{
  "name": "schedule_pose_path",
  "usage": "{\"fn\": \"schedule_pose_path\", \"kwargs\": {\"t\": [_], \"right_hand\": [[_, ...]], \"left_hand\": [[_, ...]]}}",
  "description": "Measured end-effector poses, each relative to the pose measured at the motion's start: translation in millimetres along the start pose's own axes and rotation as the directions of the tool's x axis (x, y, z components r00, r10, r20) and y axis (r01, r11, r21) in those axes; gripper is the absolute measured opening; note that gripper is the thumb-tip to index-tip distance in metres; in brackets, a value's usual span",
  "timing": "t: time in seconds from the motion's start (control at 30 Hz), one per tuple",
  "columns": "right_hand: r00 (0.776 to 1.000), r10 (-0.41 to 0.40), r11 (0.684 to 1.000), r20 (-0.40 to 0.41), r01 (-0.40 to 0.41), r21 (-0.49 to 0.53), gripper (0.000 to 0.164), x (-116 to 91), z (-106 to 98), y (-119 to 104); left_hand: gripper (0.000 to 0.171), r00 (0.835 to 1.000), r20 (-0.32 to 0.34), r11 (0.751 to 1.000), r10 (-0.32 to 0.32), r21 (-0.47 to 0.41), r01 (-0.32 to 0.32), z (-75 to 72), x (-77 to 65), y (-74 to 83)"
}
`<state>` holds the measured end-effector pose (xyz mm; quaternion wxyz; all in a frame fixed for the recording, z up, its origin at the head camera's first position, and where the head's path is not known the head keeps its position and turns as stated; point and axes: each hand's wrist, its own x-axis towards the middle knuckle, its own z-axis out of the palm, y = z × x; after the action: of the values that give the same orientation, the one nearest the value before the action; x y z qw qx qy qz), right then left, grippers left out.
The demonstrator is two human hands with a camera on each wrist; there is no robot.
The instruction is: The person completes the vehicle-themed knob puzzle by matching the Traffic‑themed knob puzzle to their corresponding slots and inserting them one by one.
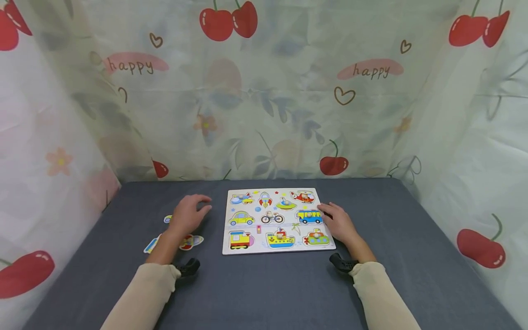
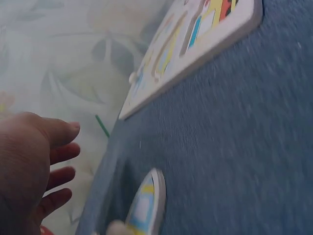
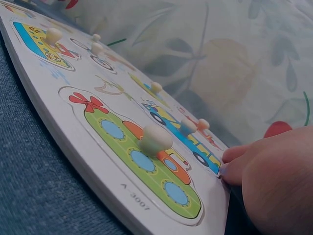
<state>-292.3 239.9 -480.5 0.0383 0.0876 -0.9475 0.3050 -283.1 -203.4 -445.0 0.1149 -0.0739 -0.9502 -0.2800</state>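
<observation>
The left grip (image 1: 187,214) hangs spread near puzzle pieces (image 1: 191,241) left of the puzzle board (image 1: 260,243), whose edge the relaxed, unclenched right grip (image 1: 339,222) touches. Likely light and stiff, pieces suit pinching by the knob (image 2: 120,228).

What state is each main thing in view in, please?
Left hand: empty, fingers relaxed
Puzzle board: flat on the table, partly filled
Right hand: fingers at the board's edge
Submarine: in its slot
Boat: in its slot
Car slot: empty
Train slot: empty
Rocket piece: loose on the table
</observation>
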Motion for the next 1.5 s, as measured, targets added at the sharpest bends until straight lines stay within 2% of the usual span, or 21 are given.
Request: {"fn": "schedule_pose_path", "kwargs": {"t": [0.13,0.23,0.37,0.47,0.67,0.93,1.13,1.33,1.5], "right_hand": [[1.0,-0.007,1.0,-0.007,0.007,-0.002,0.041,1.0,-0.3,1.2],[1.0,-0.012,1.0,-0.006,0.012,0.004,0.041,1.5,-0.1,2.2],[1.0,-0.019,1.0,-0.004,0.019,0.008,0.041,1.3,0.1,2.6],[1.0,-0.014,1.0,-0.001,0.014,0.008,0.041,1.1,0.6,2.2],[1.0,0.001,1.0,0.0,-0.001,0.006,0.041,1.4,1.3,2.1],[1.0,-0.001,1.0,0.002,0.001,0.014,0.041,0.2,0.6,0.6],[1.0,-0.012,1.0,-0.009,0.012,0.0,0.041,0.7,-0.2,1.1],[1.0,-0.008,1.0,-0.002,0.008,0.004,0.041,0.0,0.3,1.9],[1.0,0.01,1.0,0.005,-0.01,0.012,0.042,-0.2,0.2,1.3]], "left_hand": [[0.027,1.0,-0.02,1.0,0.001,0.021,-0.001,-1.0,-4.3,-13.3],[0.029,1.0,-0.011,0.999,0.011,0.041,-0.01,-1.8,-7.1,-22.4],[0.042,0.998,0.052,0.995,0.021,0.096,-0.026,-5.7,-11.3,-32.0],[0.052,0.993,0.115,0.991,0.003,0.129,-0.018,-10.4,-14.7,-36.9],[0.053,0.984,0.177,0.991,-0.001,0.134,-0.023,-17.4,-19.6,-47.5],[0.044,0.983,0.18,0.994,0.031,0.094,-0.048,-29.3,-25.5,-57.9],[0.038,0.988,0.155,0.997,0.021,0.075,-0.033,-35.0,-28.7,-66.3],[0.033,0.992,0.126,0.995,0.021,0.096,-0.034,-36.1,-31.6,-71.4],[0.027,0.993,0.118,0.995,-0.013,0.1,0.001,-37.7,-33.0,-71.7]]}}
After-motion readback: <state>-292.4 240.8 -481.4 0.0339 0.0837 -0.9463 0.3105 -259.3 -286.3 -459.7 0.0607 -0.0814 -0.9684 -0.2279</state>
